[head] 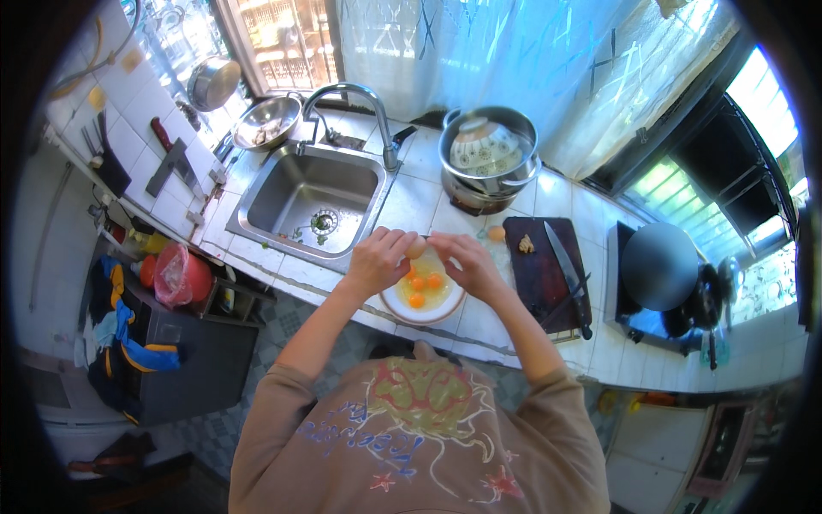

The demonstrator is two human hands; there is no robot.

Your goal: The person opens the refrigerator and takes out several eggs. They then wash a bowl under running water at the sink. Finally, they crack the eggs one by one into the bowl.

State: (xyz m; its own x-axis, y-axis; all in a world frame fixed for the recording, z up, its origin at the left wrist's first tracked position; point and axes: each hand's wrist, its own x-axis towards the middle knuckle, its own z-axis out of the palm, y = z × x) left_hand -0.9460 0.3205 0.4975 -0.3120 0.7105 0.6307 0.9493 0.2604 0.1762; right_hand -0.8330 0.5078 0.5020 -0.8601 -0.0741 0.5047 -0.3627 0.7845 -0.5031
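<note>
Just above a white bowl (pixel 433 316) on the tiled counter, my left hand (pixel 384 257) has its fingers and thumb closed on a brown egg (pixel 416 248). My right hand (pixel 467 260) is at the bowl's upper right, its fingertips close to the egg; whether they touch or hold anything is unclear. Several raw egg yolks (pixel 417 300) lie in clear egg white in the bowl. Another egg or eggshell (pixel 496 233) rests on the counter beyond my right hand, beside a dark cutting board (pixel 533 276).
A kitchen knife (pixel 565 260) and a piece of ginger (pixel 526 244) lie on the board. A steel sink (pixel 302 193) with green scraps is at the left. Behind stands a steel pot (pixel 507 180) holding an upturned bowl. At the right is a gas stove (pixel 620 321) with a pan.
</note>
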